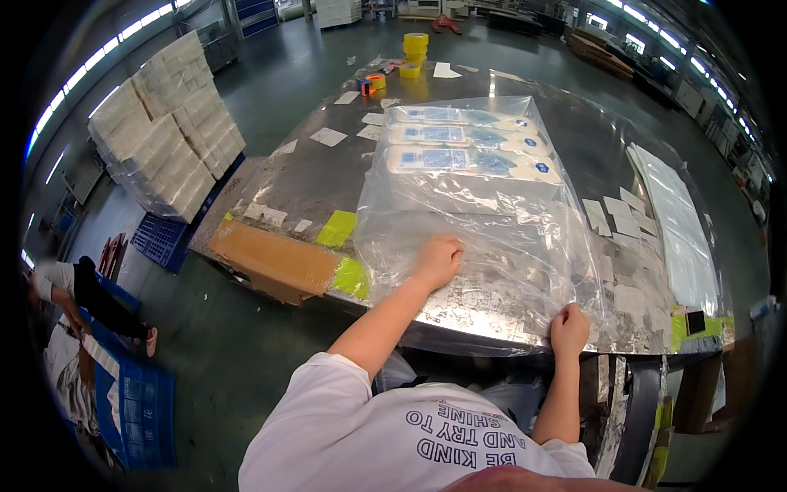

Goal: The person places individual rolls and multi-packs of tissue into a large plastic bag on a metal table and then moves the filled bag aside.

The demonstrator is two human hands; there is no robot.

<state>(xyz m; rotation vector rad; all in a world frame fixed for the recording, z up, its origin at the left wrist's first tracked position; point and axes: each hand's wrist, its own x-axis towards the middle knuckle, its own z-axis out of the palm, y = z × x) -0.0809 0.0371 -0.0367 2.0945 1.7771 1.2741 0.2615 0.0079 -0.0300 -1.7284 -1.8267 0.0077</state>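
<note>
A large clear plastic bag (484, 205) lies on the metal table, its loose end spread toward me. Inside its far part sit three long white packs with blue print, side by side; the nearest is the pack (467, 161). My left hand (438, 261) is closed, knuckles up, on the bag's near left part, seemingly gripping the film; its fingertips are hidden. Near the table's front edge, my right hand (570, 330) pinches the bag's near right corner. The film between my hands is creased and partly see-through.
Yellow tape rolls (415, 47) stand at the table's far edge. White labels (623, 217) and a stack of flat clear bags (676, 225) lie right. Brown cardboard (275, 258) covers the left front edge. A wrapped pallet stack (168, 127) stands left; another person (70, 299) is lower left.
</note>
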